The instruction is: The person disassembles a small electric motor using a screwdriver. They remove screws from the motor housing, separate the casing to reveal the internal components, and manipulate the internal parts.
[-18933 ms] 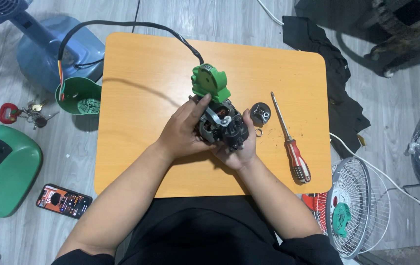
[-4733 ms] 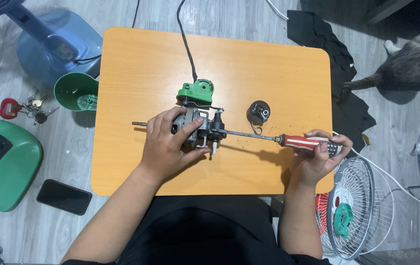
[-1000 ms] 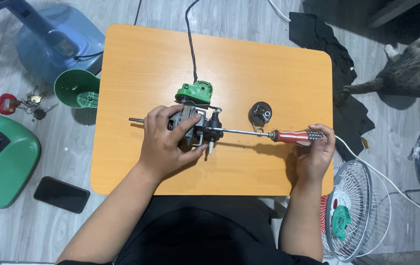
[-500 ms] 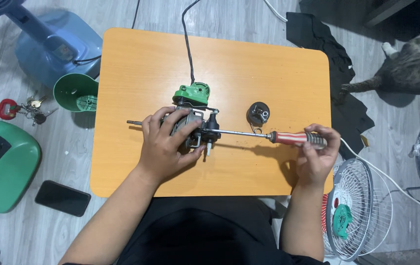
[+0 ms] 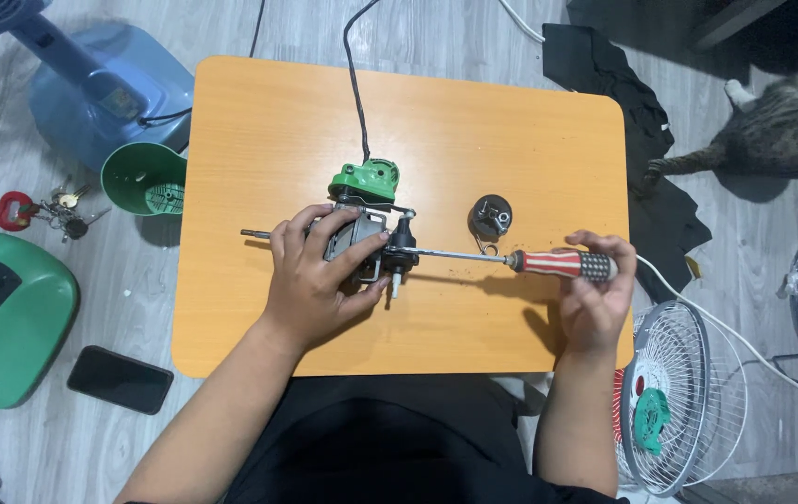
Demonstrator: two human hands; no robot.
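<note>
The left hand (image 5: 310,285) closes over the fan motor (image 5: 361,245) on the orange table (image 5: 259,140) — a firm grip. The right hand (image 5: 595,289) wraps the red-handled screwdriver (image 5: 548,262), its shaft level, tip at the motor. Beyond lie a green cap (image 5: 364,180) and a small black round part (image 5: 490,217).

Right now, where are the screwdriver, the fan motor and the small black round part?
screwdriver (image 5: 562,264), head view, on its red striped handle.
fan motor (image 5: 354,238), head view, on the metal body.
small black round part (image 5: 490,217), head view, on its centre.
</note>
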